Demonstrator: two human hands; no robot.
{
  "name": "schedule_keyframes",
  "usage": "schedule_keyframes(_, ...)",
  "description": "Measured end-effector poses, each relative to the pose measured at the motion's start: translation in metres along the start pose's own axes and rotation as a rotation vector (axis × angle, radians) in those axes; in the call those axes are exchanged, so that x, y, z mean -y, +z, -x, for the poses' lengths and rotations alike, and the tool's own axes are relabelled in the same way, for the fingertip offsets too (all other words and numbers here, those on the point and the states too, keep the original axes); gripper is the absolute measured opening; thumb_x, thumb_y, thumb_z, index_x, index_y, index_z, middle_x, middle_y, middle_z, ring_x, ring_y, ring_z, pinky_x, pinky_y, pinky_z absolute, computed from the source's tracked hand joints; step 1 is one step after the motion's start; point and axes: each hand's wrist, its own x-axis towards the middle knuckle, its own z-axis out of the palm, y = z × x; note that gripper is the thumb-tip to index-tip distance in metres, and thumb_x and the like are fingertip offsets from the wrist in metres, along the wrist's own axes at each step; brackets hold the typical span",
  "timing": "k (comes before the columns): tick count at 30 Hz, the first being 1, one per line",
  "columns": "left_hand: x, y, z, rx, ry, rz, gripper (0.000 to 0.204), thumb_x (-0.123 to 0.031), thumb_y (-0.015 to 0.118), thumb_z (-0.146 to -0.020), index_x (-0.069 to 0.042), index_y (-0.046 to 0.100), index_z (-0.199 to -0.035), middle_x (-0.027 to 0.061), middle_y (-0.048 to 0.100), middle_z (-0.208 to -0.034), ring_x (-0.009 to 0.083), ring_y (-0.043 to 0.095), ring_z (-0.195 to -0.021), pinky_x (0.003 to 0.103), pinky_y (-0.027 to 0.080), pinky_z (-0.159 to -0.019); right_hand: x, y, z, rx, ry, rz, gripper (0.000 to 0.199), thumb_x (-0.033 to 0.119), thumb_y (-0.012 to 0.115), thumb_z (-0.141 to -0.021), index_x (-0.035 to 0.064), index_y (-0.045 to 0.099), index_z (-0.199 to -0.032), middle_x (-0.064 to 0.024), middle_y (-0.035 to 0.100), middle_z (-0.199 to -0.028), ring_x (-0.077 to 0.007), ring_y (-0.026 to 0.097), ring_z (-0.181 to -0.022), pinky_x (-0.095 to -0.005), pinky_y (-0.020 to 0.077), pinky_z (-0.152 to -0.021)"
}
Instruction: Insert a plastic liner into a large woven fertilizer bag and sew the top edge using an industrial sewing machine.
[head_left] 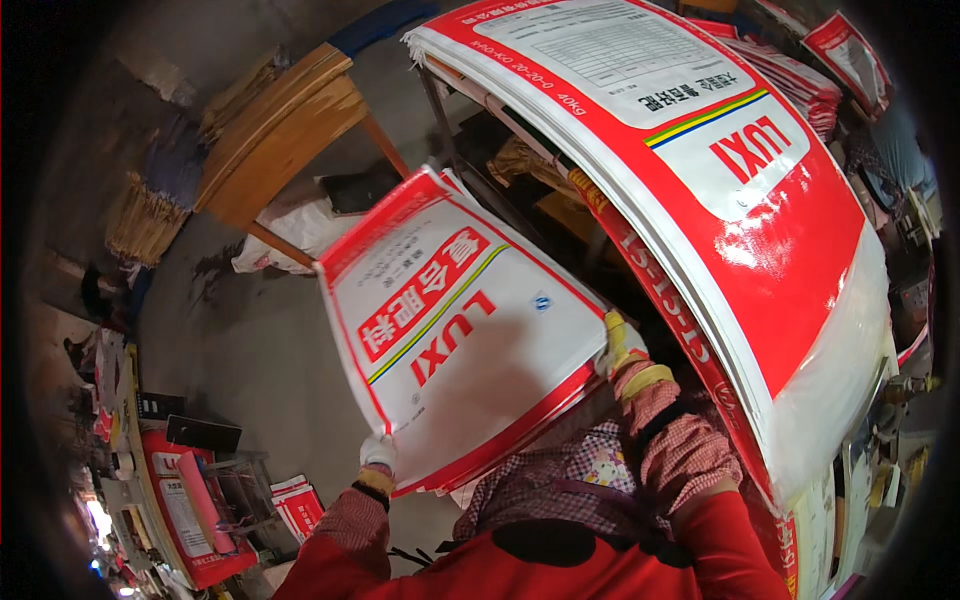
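A red and white printed sack [520, 345], flat and crossed by a yellow, green and blue stripe, is stretched between my hands in front of my body. More red layers show along its near edge; I cannot tell how many sacks there are. My left hand [378, 453], in a pale glove, is closed on the sack's left edge. At the opposite edge my right hand [622, 345], in a white and yellow glove, grips the sack's corner. Close to the right hand rises a tall stack of similar flat sacks [770, 300], its glossy top sheet curving away.
A wooden bench [285, 150] stands at the far left, with a crumpled white bag [300, 235] beside it. Bundles of stacked material [150, 220] sit further left. At the lower left are a small sack pile [297, 508] and a table covered with red and white sacks [180, 500].
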Motion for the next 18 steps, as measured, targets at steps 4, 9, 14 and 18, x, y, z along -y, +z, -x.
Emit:
schedule_keyframes(4,-0.02,0.023,-0.017,-0.013,0.004,0.08,0.034,-0.034,0.051,-0.081,-0.005,0.066,-0.091,0.0233,0.061,-0.091,0.0387,0.057,-0.09,0.044,0.045,-0.077,0.007,0.015,-0.005,-0.001,0.024,-0.347,0.036,0.04,0.055,-0.084,0.01,0.059,-0.103,-0.0037,0.063,-0.089,-0.0227,0.058,-0.072,-0.034,0.0478,-0.065)
schedule_keyframes(9,-0.013,0.032,-0.039,0.236,0.013,-0.402,0.044,-0.049,0.045,-0.082,-0.014,0.063,-0.104,0.014,0.056,-0.114,0.0311,0.055,-0.104,0.038,0.045,-0.087,-0.001,-0.014,-0.02,0.118,0.06,-0.593,0.013,0.024,0.056,-0.083,0.0113,0.057,-0.088,-0.0022,0.057,-0.074,-0.0188,0.053,-0.059,-0.0307,0.0425,-0.049)
schedule_keyframes(14,-0.119,-0.03,-0.024,-0.235,-0.063,-0.141,0.073,-0.033,0.074,-0.061,-0.009,0.042,-0.122,0.0171,0.041,-0.121,0.0315,0.046,-0.112,0.039,0.042,-0.093,0.016,-0.028,0.111,0.11,-0.271,-0.208,0.007,0.015,0.055,-0.082,0.0098,0.055,-0.078,-0.0017,0.049,-0.07,-0.0154,0.044,-0.059,-0.0267,0.0334,-0.051)
schedule_keyframes(18,-0.25,-0.082,0.022,-0.567,0.821,0.333,0.047,-0.006,0.069,-0.067,0.001,0.051,-0.11,0.0177,0.046,-0.115,0.0317,0.045,-0.108,0.037,0.036,-0.095,0.027,-0.066,0.19,0.43,-0.579,0.276,0.016,0.009,0.047,-0.088,0.0008,0.058,-0.096,-0.0076,0.057,-0.1,-0.0156,0.054,-0.087,-0.025,0.0453,-0.074)
